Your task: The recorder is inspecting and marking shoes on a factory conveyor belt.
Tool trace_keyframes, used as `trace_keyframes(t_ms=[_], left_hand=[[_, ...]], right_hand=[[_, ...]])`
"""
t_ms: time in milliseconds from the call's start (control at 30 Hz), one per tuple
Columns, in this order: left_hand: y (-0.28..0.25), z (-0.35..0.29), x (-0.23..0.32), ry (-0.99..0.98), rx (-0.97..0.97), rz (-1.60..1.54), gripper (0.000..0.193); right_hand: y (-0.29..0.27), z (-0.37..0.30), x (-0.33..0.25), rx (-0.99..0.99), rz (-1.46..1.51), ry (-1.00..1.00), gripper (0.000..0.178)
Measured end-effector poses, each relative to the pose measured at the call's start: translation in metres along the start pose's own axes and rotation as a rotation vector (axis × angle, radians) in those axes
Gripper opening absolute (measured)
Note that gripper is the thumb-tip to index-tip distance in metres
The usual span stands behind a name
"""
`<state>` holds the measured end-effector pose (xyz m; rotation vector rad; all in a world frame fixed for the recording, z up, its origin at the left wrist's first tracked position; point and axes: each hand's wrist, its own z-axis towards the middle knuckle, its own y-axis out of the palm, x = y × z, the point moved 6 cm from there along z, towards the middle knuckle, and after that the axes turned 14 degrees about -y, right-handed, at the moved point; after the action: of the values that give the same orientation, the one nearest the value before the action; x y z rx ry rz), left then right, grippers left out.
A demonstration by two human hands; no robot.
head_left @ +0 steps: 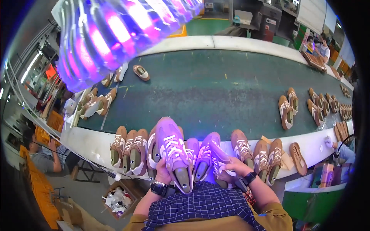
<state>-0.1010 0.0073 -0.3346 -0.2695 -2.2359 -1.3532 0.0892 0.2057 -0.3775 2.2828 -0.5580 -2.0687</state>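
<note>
My left hand [163,174] is closed around a brown sneaker [169,143] with white laces, raised at the table's near edge with its toe pointing away from me. Purple light tints it. My right hand [236,167] grips another sneaker [219,153], tilted on its side so that its sole edge shows; my fingers partly hide it. Between my hands a laced sneaker [203,163] rests on the white ledge. More brown sneakers stand close on both sides, a group [130,150] left of my left hand and a pair [268,158] right of my right hand.
A green conveyor belt [192,92] runs beyond the white ledge [92,142], with sneakers at both ends. A glowing ribbed lamp [119,34] hangs at upper left. A loose brown sole [298,158] lies at right. A cardboard box [121,200] stands below left. Other people sit nearby.
</note>
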Motion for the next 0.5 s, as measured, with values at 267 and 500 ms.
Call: trace_keyframes(t_ms=[267,500], left_hand=[[0.041,0.032,0.015,-0.070,-0.081,-0.031,0.078],[0.067,0.029,0.029,0.130,-0.032,-0.166,0.050]], right_hand=[[-0.023,-0.016,0.009,0.235,0.018,-0.039,0.064],[-0.025,-0.015,-0.096,0.665,0.713,-0.449,0.054]])
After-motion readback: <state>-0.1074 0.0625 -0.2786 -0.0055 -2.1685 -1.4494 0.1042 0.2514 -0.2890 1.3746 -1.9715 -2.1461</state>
